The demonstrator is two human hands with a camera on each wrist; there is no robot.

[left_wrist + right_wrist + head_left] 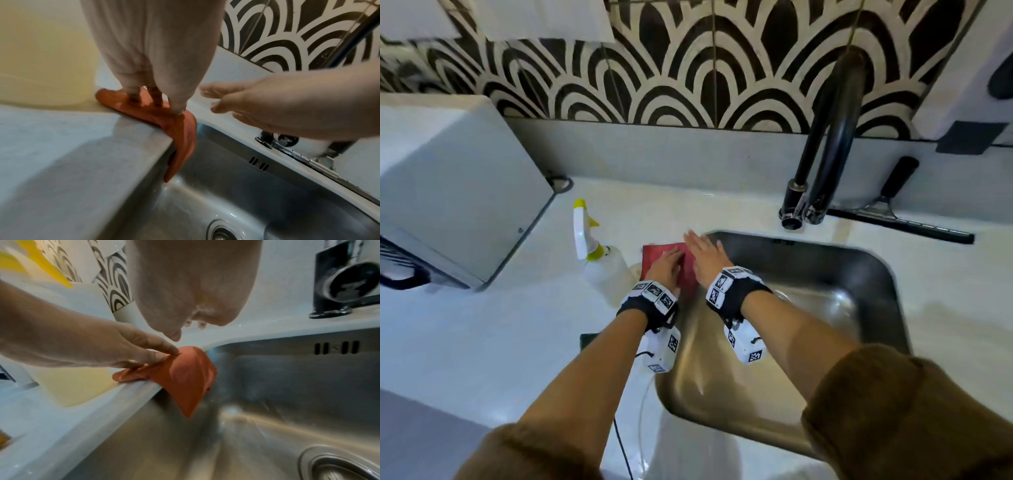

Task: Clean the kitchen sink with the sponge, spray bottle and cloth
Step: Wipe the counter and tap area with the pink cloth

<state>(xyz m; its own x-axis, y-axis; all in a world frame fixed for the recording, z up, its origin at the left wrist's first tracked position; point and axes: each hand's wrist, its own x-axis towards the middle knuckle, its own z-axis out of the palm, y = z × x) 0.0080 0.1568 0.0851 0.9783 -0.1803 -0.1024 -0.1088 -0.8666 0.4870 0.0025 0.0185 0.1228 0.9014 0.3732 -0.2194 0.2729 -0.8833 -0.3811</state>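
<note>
A red cloth (pixel 686 270) lies on the white counter at the sink's left rim. One corner of the cloth (pixel 180 142) droops over the edge into the steel sink (pixel 825 274). My left hand (pixel 666 265) rests on it, its straight fingers (pixel 135 95) pressing the cloth down. My right hand (pixel 703 253) is flat and open just right of it, over the sink's back left corner; in the left wrist view the right hand (pixel 246 100) hovers clear of the cloth. A white spray bottle (pixel 602 267) with a yellow nozzle stands left of the cloth.
A black faucet (pixel 825 154) rises behind the sink, with a squeegee (pixel 893 219) lying to its right. A white appliance (pixel 448 192) fills the counter at left. A dark green object (pixel 587 339) shows under my left wrist. The drain (pixel 339 467) lies at the basin's bottom.
</note>
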